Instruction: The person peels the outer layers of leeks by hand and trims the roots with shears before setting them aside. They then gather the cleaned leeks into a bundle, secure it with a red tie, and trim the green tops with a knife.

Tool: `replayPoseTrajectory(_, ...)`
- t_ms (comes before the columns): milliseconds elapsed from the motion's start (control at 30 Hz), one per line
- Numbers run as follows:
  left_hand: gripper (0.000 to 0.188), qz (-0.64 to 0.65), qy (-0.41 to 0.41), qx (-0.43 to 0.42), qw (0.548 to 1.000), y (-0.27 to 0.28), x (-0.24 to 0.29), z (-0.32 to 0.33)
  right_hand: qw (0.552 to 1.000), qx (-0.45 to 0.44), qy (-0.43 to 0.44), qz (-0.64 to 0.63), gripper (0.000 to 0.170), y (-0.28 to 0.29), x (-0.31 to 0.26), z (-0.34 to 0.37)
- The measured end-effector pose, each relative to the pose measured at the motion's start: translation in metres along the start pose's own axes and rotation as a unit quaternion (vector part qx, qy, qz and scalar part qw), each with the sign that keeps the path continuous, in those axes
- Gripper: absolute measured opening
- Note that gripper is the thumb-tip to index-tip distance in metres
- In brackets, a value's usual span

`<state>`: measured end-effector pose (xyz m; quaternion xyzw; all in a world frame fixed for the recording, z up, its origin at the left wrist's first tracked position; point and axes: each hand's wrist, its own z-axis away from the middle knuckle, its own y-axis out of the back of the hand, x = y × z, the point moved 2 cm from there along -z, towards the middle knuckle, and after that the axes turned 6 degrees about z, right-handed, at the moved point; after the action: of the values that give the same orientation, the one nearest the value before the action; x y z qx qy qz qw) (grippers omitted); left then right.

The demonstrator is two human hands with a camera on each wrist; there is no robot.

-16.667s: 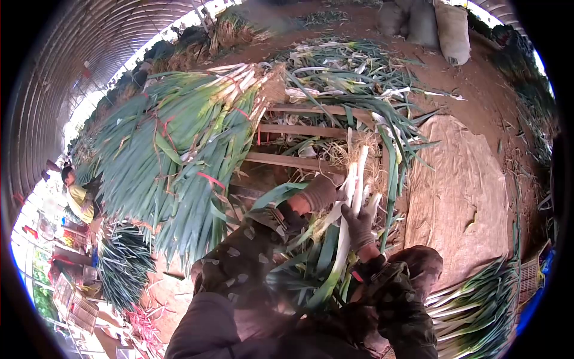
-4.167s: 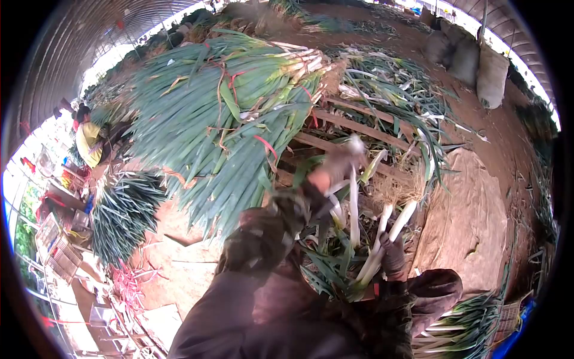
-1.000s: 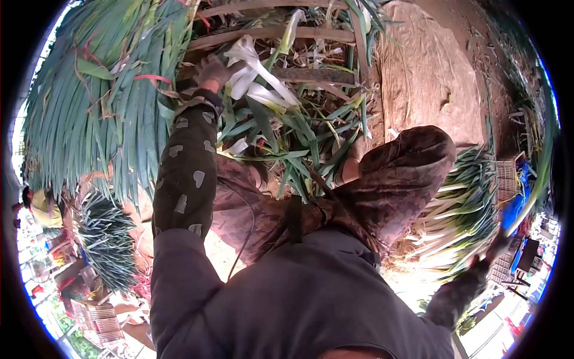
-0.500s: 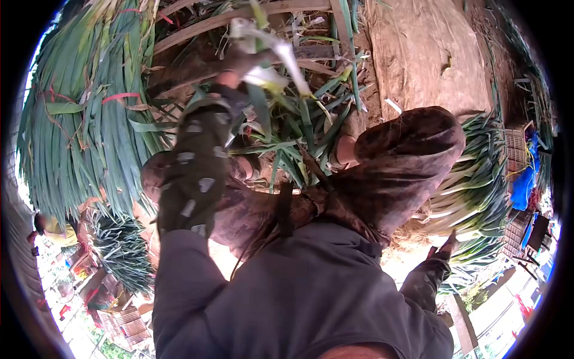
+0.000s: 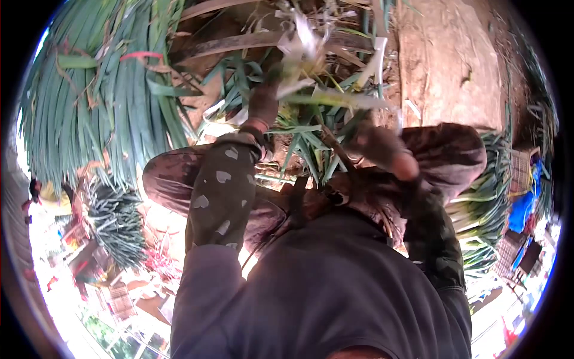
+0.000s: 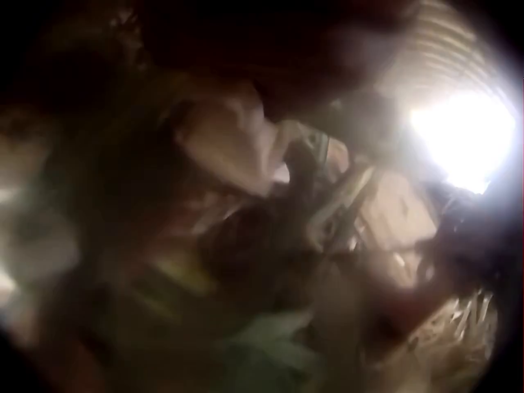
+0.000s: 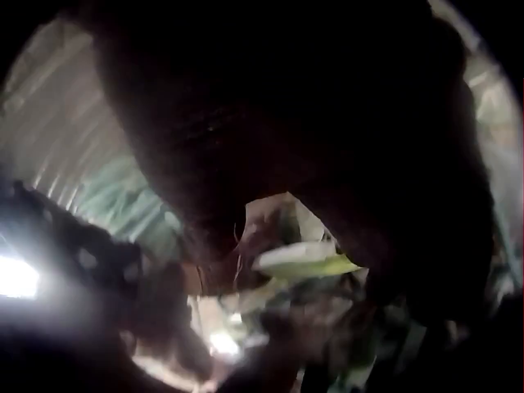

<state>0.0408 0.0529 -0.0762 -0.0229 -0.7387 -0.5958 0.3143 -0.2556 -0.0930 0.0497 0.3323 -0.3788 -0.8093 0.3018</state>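
In the head view my gloved left hand (image 5: 263, 105) reaches forward over a heap of leek leaves (image 5: 311, 143). Blurred white leek peelings (image 5: 307, 36) show at its fingers, which grip them. A pale green-white leek strip (image 5: 341, 99) lies across, between the two hands. My gloved right hand (image 5: 379, 143), blurred by motion, is over the right knee and holds nothing that shows. In the right wrist view its thumb and fingers stand apart in dark silhouette, with a leek piece (image 7: 303, 260) visible beyond the gap. The left wrist view is dark and smeared.
A big tied leek bundle (image 5: 113, 113) lies at left beside wooden slats (image 5: 239, 43). A brown sack (image 5: 451, 66) is spread at right, above a row of leeks (image 5: 484, 209). Another leek bundle (image 5: 113, 221) and a person in yellow (image 5: 54, 200) are at far left.
My right hand, holding a leek far out at right a second ago, was empty over the leek row, then swung back to the knees. My left hand shifted right with the peelings.
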Motion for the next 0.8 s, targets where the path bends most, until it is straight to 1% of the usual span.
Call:
replayPoseTrajectory(33, 0.046, -0.039, 0.078, -0.083, 0.993, -0.025, -0.03, 0.034, 0.997, -0.065, 0.03, -0.004, 0.057, -0.023, -0.018, -0.022)
replayPoseTrajectory(67, 0.043, -0.082, 0.109, -0.138, 0.981, -0.052, -0.056, 0.066, 0.982, -0.183, -0.02, 0.049, 0.067, -0.02, -0.037, -0.031)
replayPoseTrajectory(100, 0.038, -0.039, 0.19, -0.233, 0.953, -0.072, -0.074, 0.098, 0.969, -0.241, -0.023, 0.046, 0.06, 0.0, -0.061, -0.029)
replayPoseTrajectory(133, 0.032, -0.064, 0.256, -0.309, 0.914, -0.064, -0.059, 0.118, 0.967, -0.254, 0.008, 0.014, 0.057, -0.016, -0.06, -0.036)
replayPoseTrajectory(167, 0.031, -0.047, 0.243, -0.354, 0.902, -0.061, -0.051, 0.129, 0.963, -0.267, 0.037, -0.018, 0.053, -0.048, -0.048, -0.043)
replayPoseTrajectory(200, 0.031, -0.066, 0.205, -0.34, 0.915, -0.064, -0.043, 0.133, 0.956, -0.281, 0.065, -0.05, 0.05, -0.08, -0.037, -0.05)
replayPoseTrajectory(233, 0.037, -0.078, 0.2, -0.364, 0.906, -0.078, -0.045, 0.131, 0.967, -0.246, 0.064, -0.036, 0.045, -0.107, -0.028, -0.052)
replayPoseTrajectory(267, 0.046, -0.091, 0.196, -0.387, 0.897, -0.092, -0.05, 0.129, 0.966, -0.247, 0.058, -0.057, 0.046, -0.1, -0.036, -0.049)
replayPoseTrajectory(333, 0.043, 0.001, 0.237, -0.337, 0.911, -0.079, -0.046, 0.116, 0.962, -0.251, 0.051, -0.097, 0.048, -0.074, -0.058, -0.042)
replayPoseTrajectory(367, 0.039, 0.018, 0.235, -0.265, 0.935, -0.085, -0.057, 0.115, 0.953, -0.211, 0.068, -0.206, 0.055, -0.071, -0.062, -0.042)
replayPoseTrajectory(400, 0.042, 0.043, 0.277, -0.199, 0.939, -0.078, -0.073, 0.108, 0.93, -0.177, 0.092, -0.31, 0.064, -0.064, -0.068, -0.042)
replayPoseTrajectory(467, 0.05, 0.094, 0.348, -0.066, 0.93, -0.07, -0.102, 0.088, 0.924, -0.122, 0.021, -0.362, 0.069, -0.051, -0.067, -0.042)
replayPoseTrajectory(500, 0.064, 0.044, 0.342, 0.001, 0.939, -0.065, -0.118, 0.078, 0.884, -0.089, 0.022, -0.458, 0.056, -0.055, -0.062, -0.046)
replayPoseTrajectory(567, 0.082, -0.015, 0.365, 0.038, 0.93, -0.051, -0.146, 0.07, 0.866, -0.148, -0.074, -0.471, 0.048, -0.053, -0.039, -0.045)
replayPoseTrajectory(600, 0.087, -0.022, 0.395, 0.008, 0.918, -0.032, -0.151, 0.062, 0.853, -0.177, -0.123, -0.475, 0.045, -0.05, -0.034, -0.044)
replayPoseTrajectory(633, 0.11, -0.089, 0.412, -0.071, 0.904, -0.024, -0.164, 0.06, 0.85, -0.171, -0.132, -0.481, 0.041, -0.046, -0.034, -0.042)
replayPoseTrajectory(667, 0.127, -0.071, 0.456, -0.111, 0.88, -0.02, -0.178, 0.056, 0.847, -0.164, -0.144, -0.485, 0.038, -0.04, -0.033, -0.039)
replayPoseTrajectory(700, 0.134, -0.09, 0.462, -0.142, 0.871, -0.016, -0.187, 0.053, 0.843, -0.157, -0.156, -0.49, 0.035, -0.036, -0.031, -0.036)
replayPoseTrajectory(733, 0.142, -0.109, 0.465, -0.171, 0.862, -0.012, -0.196, 0.048, 0.852, -0.156, -0.159, -0.475, 0.037, -0.032, -0.031, -0.038)
replayPoseTrajectory(767, 0.152, -0.152, 0.421, -0.183, 0.875, -0.027, -0.224, 0.05, 0.86, -0.153, -0.16, -0.46, 0.038, -0.028, -0.034, -0.04)
replayPoseTrajectory(800, 0.155, -0.127, 0.409, -0.207, 0.88, -0.025, -0.232, 0.046, 0.868, -0.149, -0.161, -0.446, 0.04, -0.027, -0.035, -0.045)
